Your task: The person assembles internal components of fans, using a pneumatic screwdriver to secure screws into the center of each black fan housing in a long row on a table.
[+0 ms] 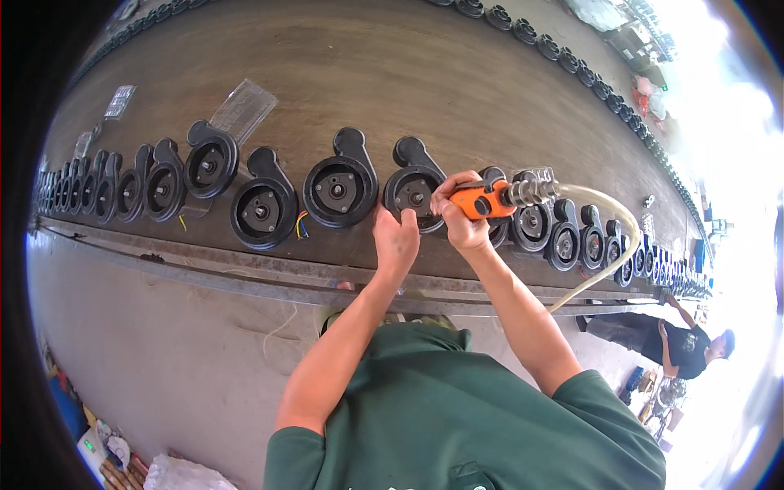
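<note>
My right hand (460, 214) is closed round an orange air tool (482, 201) with a metal fitting and a clear hose (625, 214). The tool is held over the near edge of the table, beside a snail-shaped black blower housing (416, 189). On the near rim of that housing my left hand (398, 242) is closed, with its thumb up against it. A metal plate and a shaft show in the housing's round opening. Further housings stand close by: one (340, 181) just left of my left hand, and another (532, 224) to the right, partly behind the tool.
A long row of such housings runs along the table (327, 73) to both sides, with another row at the far edge. A clear plastic tray (243, 110) lies behind the left ones. Coloured wires (302, 224) stick out near the edge. A person (678, 341) stands at far right.
</note>
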Tool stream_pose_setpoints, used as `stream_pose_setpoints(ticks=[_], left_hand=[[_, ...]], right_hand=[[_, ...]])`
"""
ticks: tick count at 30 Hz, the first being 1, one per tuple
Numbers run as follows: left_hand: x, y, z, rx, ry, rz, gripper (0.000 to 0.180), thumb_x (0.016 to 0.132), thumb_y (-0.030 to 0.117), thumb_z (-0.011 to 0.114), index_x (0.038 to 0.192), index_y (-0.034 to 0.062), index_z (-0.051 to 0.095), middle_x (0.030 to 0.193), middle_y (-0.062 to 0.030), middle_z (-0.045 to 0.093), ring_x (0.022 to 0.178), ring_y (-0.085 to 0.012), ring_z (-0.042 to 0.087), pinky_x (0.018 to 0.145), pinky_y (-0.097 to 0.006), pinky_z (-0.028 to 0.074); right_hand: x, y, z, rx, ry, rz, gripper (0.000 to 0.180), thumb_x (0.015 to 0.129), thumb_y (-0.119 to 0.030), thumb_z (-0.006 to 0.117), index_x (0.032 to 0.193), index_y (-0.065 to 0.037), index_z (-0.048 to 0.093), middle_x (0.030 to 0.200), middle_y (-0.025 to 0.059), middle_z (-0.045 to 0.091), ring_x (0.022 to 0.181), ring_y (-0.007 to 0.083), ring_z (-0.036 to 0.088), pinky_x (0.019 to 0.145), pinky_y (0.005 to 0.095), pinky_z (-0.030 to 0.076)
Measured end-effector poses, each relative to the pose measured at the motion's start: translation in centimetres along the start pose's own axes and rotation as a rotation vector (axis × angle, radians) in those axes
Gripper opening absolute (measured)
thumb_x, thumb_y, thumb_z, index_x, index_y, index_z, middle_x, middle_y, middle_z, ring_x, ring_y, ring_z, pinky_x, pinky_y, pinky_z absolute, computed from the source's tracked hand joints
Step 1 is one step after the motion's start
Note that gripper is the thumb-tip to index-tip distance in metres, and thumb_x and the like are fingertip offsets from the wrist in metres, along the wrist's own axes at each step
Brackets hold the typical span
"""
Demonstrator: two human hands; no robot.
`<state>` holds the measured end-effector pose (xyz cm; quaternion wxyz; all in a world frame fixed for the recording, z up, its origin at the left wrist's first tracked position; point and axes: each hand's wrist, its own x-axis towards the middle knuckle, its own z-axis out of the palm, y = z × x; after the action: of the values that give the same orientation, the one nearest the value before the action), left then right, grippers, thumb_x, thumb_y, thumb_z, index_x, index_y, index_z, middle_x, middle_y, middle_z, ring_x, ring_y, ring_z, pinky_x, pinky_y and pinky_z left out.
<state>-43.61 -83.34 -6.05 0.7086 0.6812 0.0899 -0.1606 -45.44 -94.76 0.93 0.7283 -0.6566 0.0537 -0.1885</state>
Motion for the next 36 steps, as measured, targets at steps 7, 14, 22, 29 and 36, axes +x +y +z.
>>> stream_pose_setpoints(ticks=[7, 14, 22, 29, 36], left_hand=[[-2.8, 1.4, -0.2, -0.226, -0.059, -0.161, 0.044, 0.104, 0.032, 0.059, 0.13, -0.0022, 0.049, 0.105, -0.0117, 0.065, 0.084, -0.0219, 0.069, 0.07, -0.034, 0.056], [-9.3, 3.7, 0.7, 0.078, -0.557, -0.069, 0.019, 0.102, 0.019, 0.065, 0.105, 0.0011, 0.069, 0.09, -0.005, 0.07, 0.077, -0.0139, 0.067, 0.069, -0.028, 0.054], [-5.1, 7.8, 6.2, 1.231, -0.426, 0.804, 0.044, 0.084, 0.029, 0.081, 0.124, 0.011, 0.075, 0.148, -0.0199, 0.051, 0.136, -0.0404, 0.044, 0.111, -0.052, 0.04], [-4.6, 8.5, 7.3, 1.423, -0.448, 0.876, 0.043, 0.083, 0.034, 0.08, 0.121, 0.0139, 0.077, 0.154, -0.0239, 0.047, 0.141, -0.0446, 0.041, 0.113, -0.052, 0.038], [-3.3, 9.3, 7.2, 1.433, -0.528, 0.846, 0.06, 0.074, 0.033, 0.089, 0.131, 0.0237, 0.073, 0.159, -0.0221, 0.042, 0.146, -0.0454, 0.036, 0.117, -0.053, 0.035]], right_hand=[[0.3, -2.5, 0.6, -0.043, 0.067, -0.059, 0.031, 0.081, 0.007, 0.053, 0.112, 0.005, 0.051, 0.073, 0.006, 0.057, 0.068, 0.017, 0.057, 0.068, 0.0324, 0.051], [-1.3, -8.6, -4.8, 0.255, 0.078, -0.368, 0.029, 0.082, 0.007, 0.057, 0.11, 0.004, 0.052, 0.077, 0.0064, 0.062, 0.07, 0.014, 0.061, 0.066, 0.031, 0.053], [-5.5, -8.8, -14.1, 0.303, 0.284, -0.287, 0.029, 0.083, 0.004, 0.053, 0.112, 0.001, 0.051, 0.078, 0.0063, 0.06, 0.072, 0.0154, 0.058, 0.072, 0.0307, 0.05], [-7.1, -8.2, -15.9, 0.371, 0.321, -0.257, 0.028, 0.086, 0.003, 0.053, 0.113, 0.001, 0.052, 0.079, 0.0047, 0.061, 0.074, 0.0129, 0.059, 0.071, 0.0295, 0.05], [-6.8, -7.5, -14.9, 0.371, 0.374, -0.221, 0.026, 0.088, 0.001, 0.053, 0.114, 0.003, 0.051, 0.077, 0.0063, 0.057, 0.069, 0.0146, 0.055, 0.068, 0.0325, 0.049]])
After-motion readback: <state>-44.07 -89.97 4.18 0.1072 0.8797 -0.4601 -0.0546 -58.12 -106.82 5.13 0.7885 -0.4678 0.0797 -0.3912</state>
